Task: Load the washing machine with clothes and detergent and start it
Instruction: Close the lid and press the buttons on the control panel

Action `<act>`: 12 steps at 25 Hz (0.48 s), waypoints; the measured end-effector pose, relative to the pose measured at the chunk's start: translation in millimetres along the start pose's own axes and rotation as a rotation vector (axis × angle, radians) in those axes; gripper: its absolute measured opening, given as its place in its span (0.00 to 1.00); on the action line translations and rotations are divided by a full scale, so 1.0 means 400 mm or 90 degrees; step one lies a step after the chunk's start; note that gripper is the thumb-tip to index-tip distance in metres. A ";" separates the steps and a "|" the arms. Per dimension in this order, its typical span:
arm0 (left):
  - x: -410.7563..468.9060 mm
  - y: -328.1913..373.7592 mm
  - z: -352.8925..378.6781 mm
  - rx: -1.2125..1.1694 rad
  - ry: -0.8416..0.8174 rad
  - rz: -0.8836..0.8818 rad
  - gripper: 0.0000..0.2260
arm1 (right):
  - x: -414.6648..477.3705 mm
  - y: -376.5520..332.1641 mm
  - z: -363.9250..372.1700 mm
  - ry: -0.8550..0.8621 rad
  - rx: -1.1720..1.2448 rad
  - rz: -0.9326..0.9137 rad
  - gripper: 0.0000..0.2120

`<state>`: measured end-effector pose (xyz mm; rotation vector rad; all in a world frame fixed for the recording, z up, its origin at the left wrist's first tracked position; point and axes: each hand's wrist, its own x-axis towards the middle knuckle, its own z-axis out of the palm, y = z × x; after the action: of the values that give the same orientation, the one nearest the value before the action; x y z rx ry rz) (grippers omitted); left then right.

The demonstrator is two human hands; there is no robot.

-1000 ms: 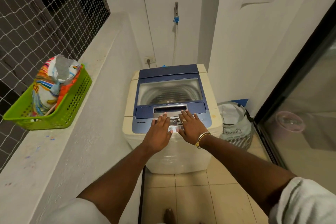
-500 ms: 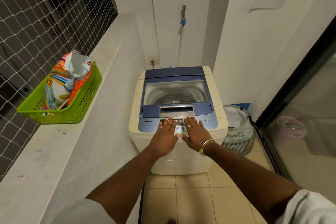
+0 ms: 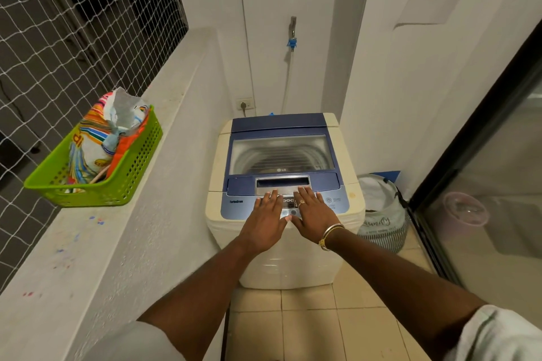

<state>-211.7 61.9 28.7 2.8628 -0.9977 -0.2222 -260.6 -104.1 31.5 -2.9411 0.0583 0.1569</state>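
Balcony: one washing machine (image 3: 293, 267); left hand (image 3: 264, 221), right hand (image 3: 315, 214) flat on panel (image 3: 238, 209).

White walls (image 3: 381, 73) enclose a narrow space; beige floor tiles (image 3: 311, 328), netted window (image 3: 73, 23) left, glass door (image 3: 498, 199) right.

hands: left (image 3: 264, 221), right (image 3: 315, 214) flat | on washing machine (image 3: 281, 155) panel | lid closed

only one cam here, worn on the head, wide-angle; it faces forward and down onto the top of the washing machine (image 3: 281, 152), near enough that the left hand (image 3: 265, 221) and right hand (image 3: 315, 215) reach its panel mid-frame; ledge (image 3: 88, 243) fills the left side, glass door (image 3: 498, 184) the right
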 end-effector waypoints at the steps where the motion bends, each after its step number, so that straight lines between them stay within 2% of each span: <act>1: 0.001 0.001 0.002 -0.001 0.002 0.002 0.30 | 0.002 0.003 0.001 -0.003 -0.002 0.001 0.33; 12: 0.013 0.011 0.022 0.010 -0.040 -0.009 0.29 | 0.000 0.029 0.023 -0.011 -0.010 0.011 0.32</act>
<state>-211.8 55.0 20.2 2.8939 -0.9946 -0.3079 -262.3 -113.5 20.4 -2.9549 0.0796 0.1849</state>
